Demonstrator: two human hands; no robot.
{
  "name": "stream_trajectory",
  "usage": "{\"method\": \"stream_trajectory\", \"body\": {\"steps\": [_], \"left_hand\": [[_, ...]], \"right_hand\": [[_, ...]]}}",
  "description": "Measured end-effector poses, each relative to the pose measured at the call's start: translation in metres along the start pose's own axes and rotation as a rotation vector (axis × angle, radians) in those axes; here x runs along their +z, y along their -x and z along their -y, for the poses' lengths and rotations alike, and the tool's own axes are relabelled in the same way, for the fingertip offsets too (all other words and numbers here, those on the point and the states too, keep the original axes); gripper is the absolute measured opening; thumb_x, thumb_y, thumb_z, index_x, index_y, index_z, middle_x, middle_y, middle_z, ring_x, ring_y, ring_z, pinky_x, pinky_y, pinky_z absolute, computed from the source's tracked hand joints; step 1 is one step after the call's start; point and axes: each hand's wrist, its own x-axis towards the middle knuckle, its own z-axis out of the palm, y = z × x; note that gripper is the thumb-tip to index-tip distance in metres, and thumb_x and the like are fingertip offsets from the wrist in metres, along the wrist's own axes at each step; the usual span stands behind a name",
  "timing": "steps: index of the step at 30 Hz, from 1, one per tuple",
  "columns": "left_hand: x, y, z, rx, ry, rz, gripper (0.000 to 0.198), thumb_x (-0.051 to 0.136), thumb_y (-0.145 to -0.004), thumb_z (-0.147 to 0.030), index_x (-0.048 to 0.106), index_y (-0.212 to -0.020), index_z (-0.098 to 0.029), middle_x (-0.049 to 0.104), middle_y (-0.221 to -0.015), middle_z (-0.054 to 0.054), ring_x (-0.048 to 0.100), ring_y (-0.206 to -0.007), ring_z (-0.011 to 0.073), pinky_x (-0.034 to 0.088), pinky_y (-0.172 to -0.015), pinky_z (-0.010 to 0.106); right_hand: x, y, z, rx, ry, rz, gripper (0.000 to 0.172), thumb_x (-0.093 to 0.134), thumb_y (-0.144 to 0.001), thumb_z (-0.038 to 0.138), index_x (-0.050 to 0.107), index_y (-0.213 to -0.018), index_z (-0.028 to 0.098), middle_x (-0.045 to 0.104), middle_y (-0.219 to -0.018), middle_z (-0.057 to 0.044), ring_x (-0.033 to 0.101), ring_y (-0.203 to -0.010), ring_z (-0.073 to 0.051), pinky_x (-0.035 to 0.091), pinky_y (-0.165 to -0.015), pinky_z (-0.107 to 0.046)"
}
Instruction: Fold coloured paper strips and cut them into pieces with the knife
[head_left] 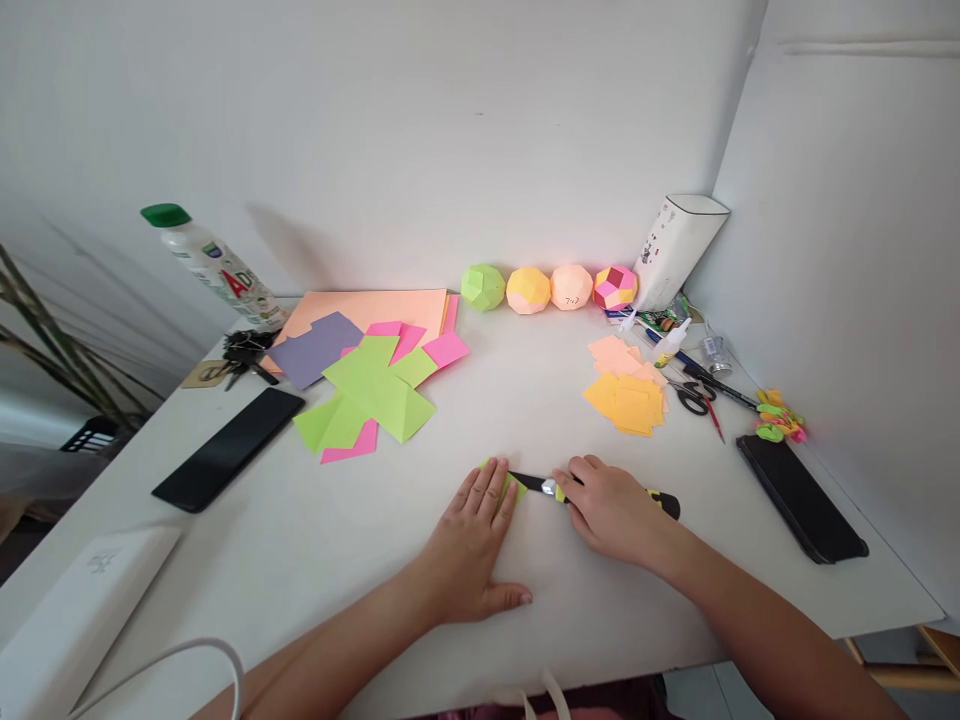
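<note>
My left hand (476, 540) lies flat with its fingers stretched out, pressing a small piece of green paper (517, 486) onto the white table. Most of that paper is hidden under the fingers. My right hand (611, 510) grips a utility knife (664, 504) with a black and yellow handle. Its dark blade (526, 481) points left, and the tip meets the paper beside my left fingertips. Farther right lie several stacked orange paper pieces (628, 404), with peach pieces (616, 355) just behind them.
Green paper cutouts (379, 385) and a purple sheet (319, 348) lie back left, near a black phone (229, 450) and a leaning bottle (217, 265). Paper balls (529, 290) line the wall. Scissors (694, 398), a glue bottle (671, 343) and a black case (802, 498) are right.
</note>
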Motion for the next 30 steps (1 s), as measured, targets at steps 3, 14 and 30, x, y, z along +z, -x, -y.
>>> {"method": "stream_trajectory", "body": {"steps": [3,14,30], "left_hand": [[0.000,0.000,0.000,-0.008,0.005,0.002,0.105,0.034,-0.076,-0.080,0.016,-0.147,-0.003,0.005,-0.154,0.024,0.005,-0.141,0.0410,0.012,-0.111,0.056],[-0.001,-0.001,0.001,-0.009,-0.007,-0.009,0.104,0.036,-0.076,-0.079,0.018,-0.146,-0.003,0.007,-0.154,0.024,0.006,-0.141,0.0409,0.012,-0.111,0.054],[-0.004,-0.004,0.003,-0.083,-0.103,-0.078,0.090,0.019,-0.082,-0.078,0.042,-0.136,-0.010,0.044,-0.136,0.021,0.043,-0.118,0.0374,0.039,-0.091,0.046]], "right_hand": [[0.000,-0.004,0.002,-0.003,0.022,-0.009,0.043,0.042,-0.087,0.013,0.051,-0.128,0.006,0.058,-0.105,-0.016,0.053,-0.091,-0.026,0.049,-0.069,-0.035],[0.003,-0.014,0.004,-0.021,0.013,-0.049,0.042,0.043,-0.088,0.015,0.051,-0.128,0.007,0.058,-0.105,-0.016,0.053,-0.092,-0.026,0.049,-0.069,-0.036],[0.011,-0.009,-0.023,0.106,-0.173,-0.245,0.040,0.043,-0.088,0.017,0.053,-0.126,0.012,0.059,-0.100,-0.011,0.056,-0.094,-0.022,0.051,-0.071,-0.032]]}}
